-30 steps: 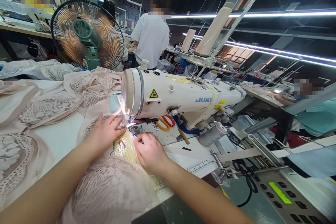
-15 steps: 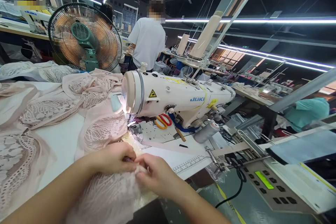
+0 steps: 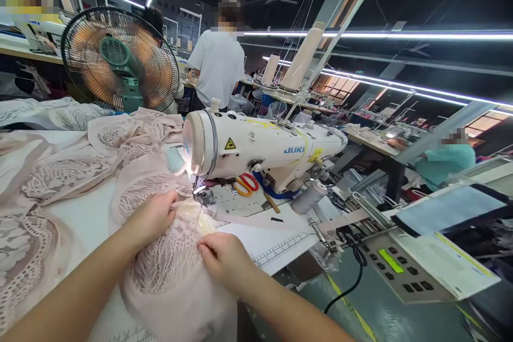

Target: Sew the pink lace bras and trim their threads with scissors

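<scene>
Fingers (image 3: 171, 204) — left hand (image 3: 150, 220), right hand (image 3: 225, 261) — pinched lace fabric (image 3: 166, 264) on near worktop (image 3: 276, 232); sewing machine (image 3: 256, 144) stood beyond, rightward.

1. Lace garment (image 3: 160, 262) up front: thin matt cloth, pattern rough-looking vs. smooth sheer edging.
2. Yellowish sheet (image 3: 206, 224) by it: crinkly, glossy, plastic-looking.
3. Onto the sewing machine (image 3: 256, 141): smooth semi-gloss casing, looks like ptd. metal.
4. Tabletop (image 3: 86, 208): smooth, white, slight sheen.
5. Scissors (image 3: 243, 186): red/yellow hdls., glossy, plastic-looking.
6. Tool (image 3: 272, 203) beside 'em: hdl. looks wooden, matt.
7. Big thread cone (image 3: 303, 57): matt, smooth.
8. Fan (image 3: 116, 52): metal-looking wire guard, smooth green motor hsg.
9. Floor (image 3: 382, 312): smooth, glossy.
</scene>
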A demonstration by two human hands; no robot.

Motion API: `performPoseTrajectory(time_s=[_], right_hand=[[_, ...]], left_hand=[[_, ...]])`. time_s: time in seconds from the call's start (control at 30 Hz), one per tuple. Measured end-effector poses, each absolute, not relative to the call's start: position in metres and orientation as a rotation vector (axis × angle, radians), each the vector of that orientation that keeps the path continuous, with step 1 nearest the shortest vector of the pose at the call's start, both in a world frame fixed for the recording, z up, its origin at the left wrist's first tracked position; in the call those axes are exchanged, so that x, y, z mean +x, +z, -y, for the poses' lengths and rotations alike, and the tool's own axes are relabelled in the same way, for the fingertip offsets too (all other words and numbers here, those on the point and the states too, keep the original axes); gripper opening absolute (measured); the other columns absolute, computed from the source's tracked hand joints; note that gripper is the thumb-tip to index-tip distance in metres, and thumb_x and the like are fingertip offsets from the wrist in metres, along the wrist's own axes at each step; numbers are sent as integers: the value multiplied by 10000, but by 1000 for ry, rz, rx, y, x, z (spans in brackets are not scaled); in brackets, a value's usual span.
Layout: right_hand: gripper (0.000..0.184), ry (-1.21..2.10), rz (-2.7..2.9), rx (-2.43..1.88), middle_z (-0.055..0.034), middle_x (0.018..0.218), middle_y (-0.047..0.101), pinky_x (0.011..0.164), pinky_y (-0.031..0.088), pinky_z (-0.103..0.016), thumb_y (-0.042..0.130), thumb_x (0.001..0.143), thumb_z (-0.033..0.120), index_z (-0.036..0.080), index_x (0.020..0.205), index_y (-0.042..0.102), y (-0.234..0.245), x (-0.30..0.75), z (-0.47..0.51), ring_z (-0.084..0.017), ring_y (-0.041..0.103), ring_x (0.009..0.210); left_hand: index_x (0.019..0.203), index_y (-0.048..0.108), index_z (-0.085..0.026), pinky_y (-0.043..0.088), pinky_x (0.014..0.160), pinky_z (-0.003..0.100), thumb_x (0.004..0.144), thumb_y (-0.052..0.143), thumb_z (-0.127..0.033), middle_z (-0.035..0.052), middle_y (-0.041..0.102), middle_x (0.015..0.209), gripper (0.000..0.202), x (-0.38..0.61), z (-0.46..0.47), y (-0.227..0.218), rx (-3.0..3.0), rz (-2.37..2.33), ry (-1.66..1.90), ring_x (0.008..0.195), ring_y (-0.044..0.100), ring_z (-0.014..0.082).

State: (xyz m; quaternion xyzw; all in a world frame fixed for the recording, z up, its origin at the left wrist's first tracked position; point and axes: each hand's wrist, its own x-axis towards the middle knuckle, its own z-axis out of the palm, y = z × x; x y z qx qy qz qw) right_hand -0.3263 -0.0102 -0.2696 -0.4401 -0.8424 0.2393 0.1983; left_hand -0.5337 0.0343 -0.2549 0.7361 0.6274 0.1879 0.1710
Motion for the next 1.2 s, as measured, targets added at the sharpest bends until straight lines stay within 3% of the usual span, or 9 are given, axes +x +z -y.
performPoseTrajectory(time_s=[0.1,0.17,0.37,0.63,0.83,1.0,1.2], right_hand=[[247,628,2384,-1229,-18,840,715,662,419,-226,452,823,126,202,885,678,-267,-324,5,-143,625,751],[245,578,2429,-1225,-10,785,698,620,398,-220,438,811,108,201,848,662,-264,-322,3,-138,604,703],[247,463,2487,-1270,2,672,639,558,350,-214,414,801,99,200,780,639,-260,-319,-5,-133,542,620],[351,556,2490,-1278,-37,942,727,684,428,-244,421,829,130,211,1047,684,-256,-315,-18,-169,638,827],[356,546,2509,-1311,-42,907,731,676,437,-254,427,833,145,212,1068,686,-254,-313,-22,-175,644,804],[358,518,2546,-1339,-61,1008,725,733,449,-269,418,869,183,208,1133,658,-253,-316,-27,-188,654,876],[337,351,2656,-1459,-49,888,728,601,380,-285,407,905,225,227,1165,622,-248,-328,-32,-205,648,765]], left_hand=[[1143,563,-264,433,711,335,733,396,-127,76,644,1054,463,-529,-29,-255,2260,-1772,323,935,610,261],[1195,568,-313,430,665,333,763,385,-149,86,630,1075,497,-525,-26,-252,2361,-1782,118,915,629,280],[1149,595,-235,412,544,320,770,358,-134,103,630,870,458,-508,-24,-241,2433,-1856,-100,726,645,281],[1068,599,-207,400,513,307,798,320,-115,102,626,843,399,-500,-29,-242,2446,-1899,-99,694,646,262],[1000,617,-222,348,454,279,782,351,-124,86,631,825,357,-502,-33,-247,2458,-1928,-28,644,626,232],[1072,631,-232,372,489,295,854,305,-176,113,633,971,397,-506,-37,-250,2462,-1961,6,773,649,256],[950,686,-235,489,660,363,901,293,-284,103,561,1239,400,-517,-38,-241,2468,-2022,165,1009,600,287]])
